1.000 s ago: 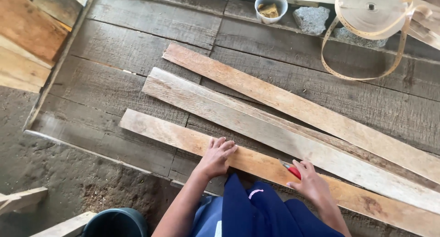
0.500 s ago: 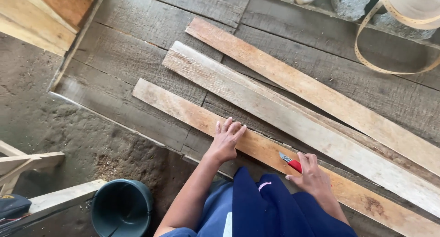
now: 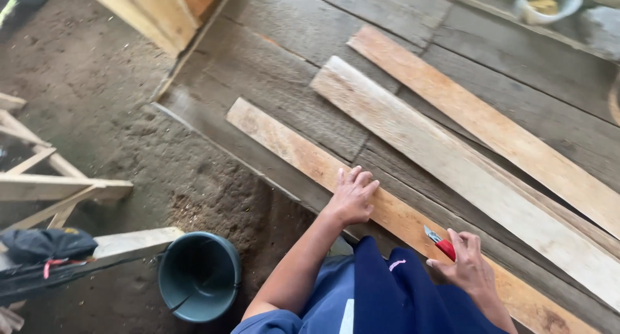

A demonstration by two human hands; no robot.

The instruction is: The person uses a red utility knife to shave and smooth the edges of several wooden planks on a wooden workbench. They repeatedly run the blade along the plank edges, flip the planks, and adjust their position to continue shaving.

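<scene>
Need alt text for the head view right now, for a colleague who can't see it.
A person's left hand presses flat on the nearest plank while the right hand holds a red utility knife over it. Two more planks lie alongside; a dark bucket stands on the dirt.

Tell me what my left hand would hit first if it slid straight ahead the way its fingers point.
Probably the pale middle wooden plank. The left hand lies flat on the nearest orange-brown plank, fingers pointing up-right across a strip of grey floorboards.
</scene>
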